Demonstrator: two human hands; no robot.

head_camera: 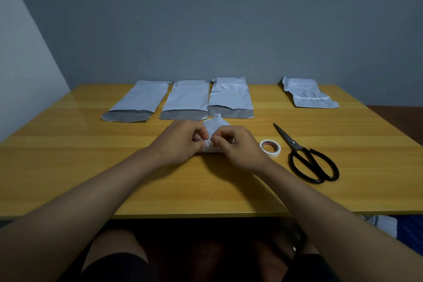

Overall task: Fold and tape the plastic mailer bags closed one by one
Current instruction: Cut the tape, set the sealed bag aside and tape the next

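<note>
A small folded white mailer bag (214,126) lies on the wooden table (160,185) in front of me, mostly covered by both hands. My left hand (180,141) and my right hand (238,146) have curled fingers that pinch the bag's near edge where they meet. Three flat white mailer bags lie in a row behind it: left (139,99), middle (186,99), right (230,98), each with its open grey mouth toward me. A fourth, creased mailer bag (307,95) lies apart at the far right.
A roll of white tape (270,147) sits just right of my right hand. Black scissors (306,155) lie further right, blades pointing away from me. A grey wall stands behind the table. My knees show below the table's near edge.
</note>
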